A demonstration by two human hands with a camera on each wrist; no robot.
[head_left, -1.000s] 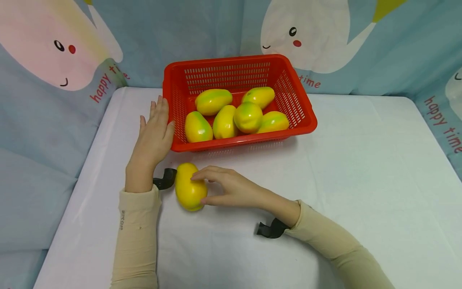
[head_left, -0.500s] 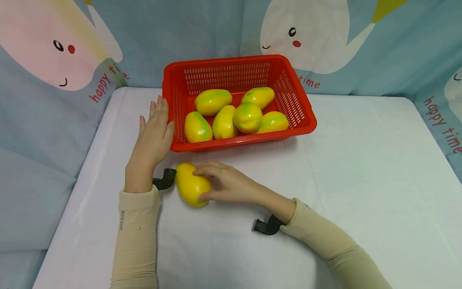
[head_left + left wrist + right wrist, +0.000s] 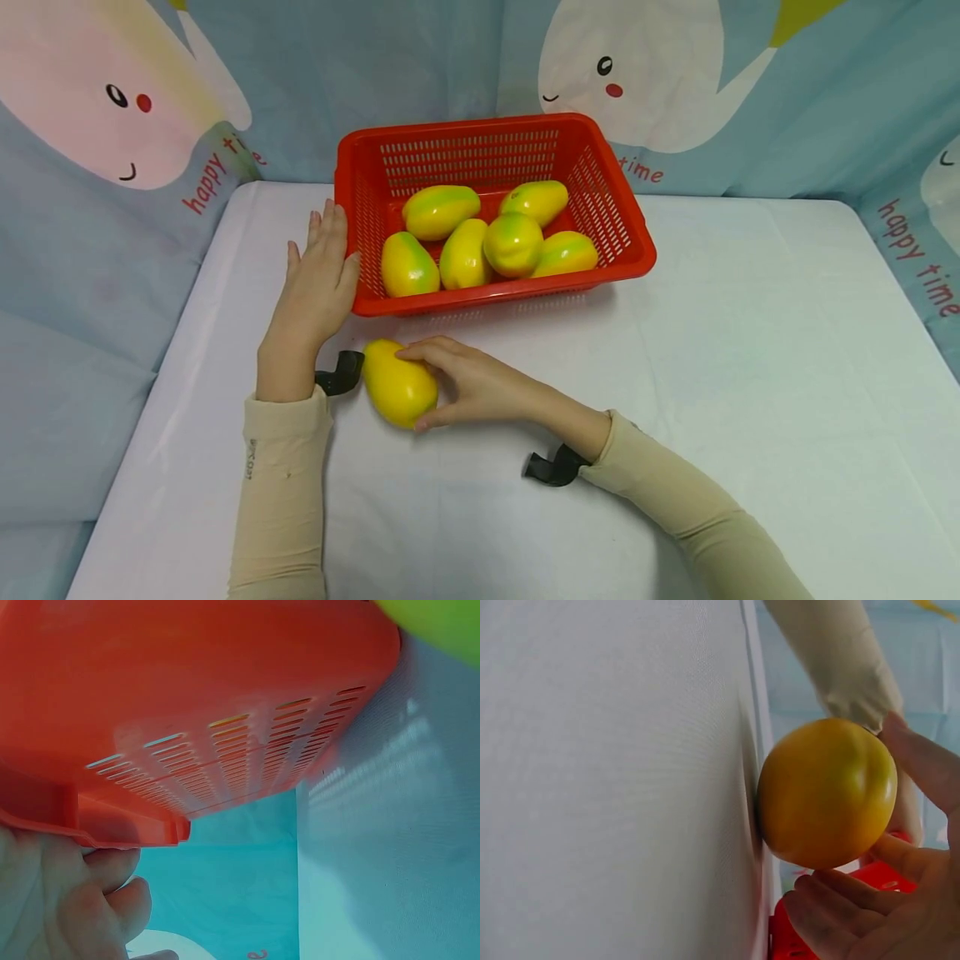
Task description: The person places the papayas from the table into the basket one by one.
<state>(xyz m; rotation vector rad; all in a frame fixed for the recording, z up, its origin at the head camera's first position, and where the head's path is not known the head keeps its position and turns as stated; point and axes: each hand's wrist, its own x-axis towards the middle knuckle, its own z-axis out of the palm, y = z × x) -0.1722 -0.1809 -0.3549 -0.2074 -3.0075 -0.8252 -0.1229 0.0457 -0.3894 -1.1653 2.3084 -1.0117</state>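
Note:
A yellow mango lies on the white table in front of the red basket. My right hand holds it from the right, fingers over its far side and thumb at its near end. In the right wrist view the mango sits against the cloth between my thumb and fingers. My left hand rests with straight fingers along the basket's left side. From the left wrist view, the left fingers are right under the basket's rim.
Several yellow-green mangoes lie inside the basket, one on top of others. Black wrist mounts stick out beneath both forearms. A blue printed curtain hangs behind and to the sides of the white-covered table.
The mango has tilted, its near end shifting right toward my right palm, and the right fingers and thumb have shifted on it. My left hand stays at the basket.

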